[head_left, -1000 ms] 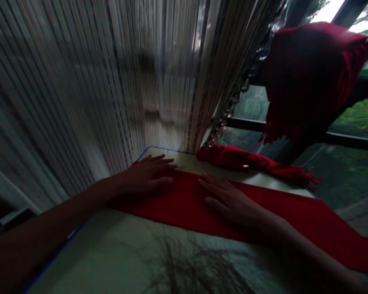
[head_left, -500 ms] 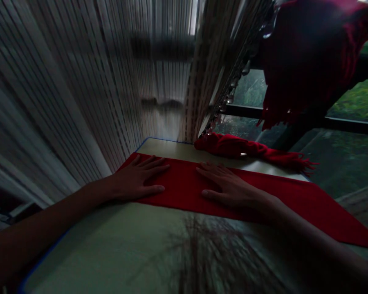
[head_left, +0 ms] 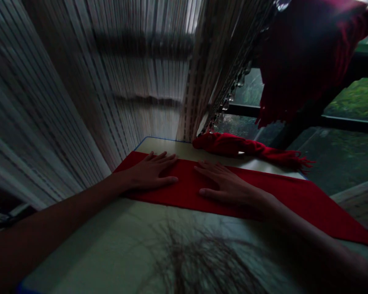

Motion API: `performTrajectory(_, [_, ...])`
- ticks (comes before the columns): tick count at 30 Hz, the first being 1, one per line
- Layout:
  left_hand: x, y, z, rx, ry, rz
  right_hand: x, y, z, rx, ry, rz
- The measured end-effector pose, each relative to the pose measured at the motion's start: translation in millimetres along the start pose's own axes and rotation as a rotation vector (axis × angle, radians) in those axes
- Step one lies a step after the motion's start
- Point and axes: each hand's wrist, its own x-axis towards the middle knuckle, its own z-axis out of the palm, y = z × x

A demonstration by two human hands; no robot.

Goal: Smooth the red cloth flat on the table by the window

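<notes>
A long red cloth [head_left: 185,183], flat and folded into a wide strip, runs across the pale table [head_left: 110,237] and on toward the right edge of view. On its left part my left hand [head_left: 151,171] lies palm down with the fingers stretched out. My right hand [head_left: 225,181] rests flat near the strip's middle, its fingers pointing left toward the other hand. Both palms touch the fabric and neither hand grips anything. Behind the strip lies a bunched red scarf [head_left: 248,146] with a fringed end.
Another red fringed scarf [head_left: 303,61] hangs at the upper right in front of a dark-framed window [head_left: 340,122]. A striped string curtain [head_left: 79,81] borders the table's left and far sides. Dark strands of hair [head_left: 196,265] cross the bottom of the view.
My left hand has slid to the right along the red cloth, closer to my right hand. My right hand stays nearly in place. The view has shifted slightly.
</notes>
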Motion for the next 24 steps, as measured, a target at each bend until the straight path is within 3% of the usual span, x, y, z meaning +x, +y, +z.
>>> performTrajectory(18, [-2, 2, -2.4, 0.006, 0.006, -0.018, 0, 1, -2, -0.005, -0.004, 0.016])
performTrajectory(24, [-1, -1, -5.0, 0.012, 0.014, -0.023, 32, -25, -11, 0.026, 0.114, 0.014])
